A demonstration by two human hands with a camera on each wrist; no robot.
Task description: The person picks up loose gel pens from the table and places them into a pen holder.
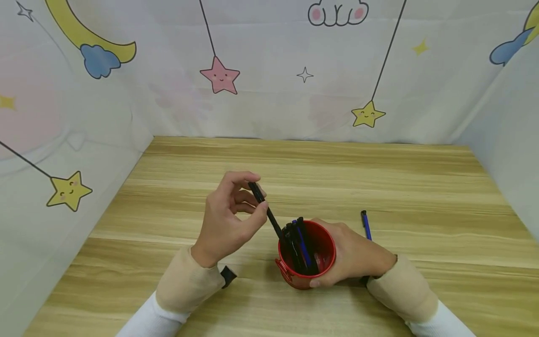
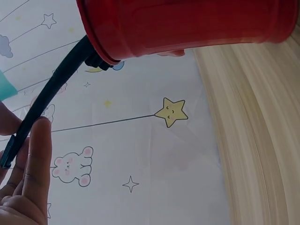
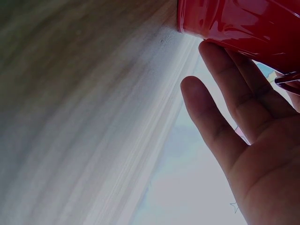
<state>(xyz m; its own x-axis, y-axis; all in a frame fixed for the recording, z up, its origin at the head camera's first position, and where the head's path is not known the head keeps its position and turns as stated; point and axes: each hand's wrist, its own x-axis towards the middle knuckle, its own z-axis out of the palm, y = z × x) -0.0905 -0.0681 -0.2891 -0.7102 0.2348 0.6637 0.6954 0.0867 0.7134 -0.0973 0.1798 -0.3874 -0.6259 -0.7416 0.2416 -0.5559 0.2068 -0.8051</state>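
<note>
A black pen (image 1: 273, 222) slants down into the red bucket (image 1: 300, 282), its lower end inside the rim. My left hand (image 1: 227, 222) pinches the pen's upper part between thumb and fingers, left of the bucket. Several black and blue pens (image 1: 304, 248) lean together inside the bucket. On the bucket's right side, my right hand (image 1: 351, 250) holds it, thumb near the front rim and fingers behind. The left wrist view has the pen (image 2: 51, 89) running from the fingers to the bucket's rim (image 2: 96, 35). In the right wrist view, fingertips touch the bucket's wall (image 3: 243, 23).
A blue pen with a black end (image 1: 366, 225) lies on the wooden table (image 1: 316, 182), behind the right wrist. A small black piece (image 1: 228, 276) sticks out beside the left cuff. White printed cloth (image 1: 269, 107) stands along the table's back and sides.
</note>
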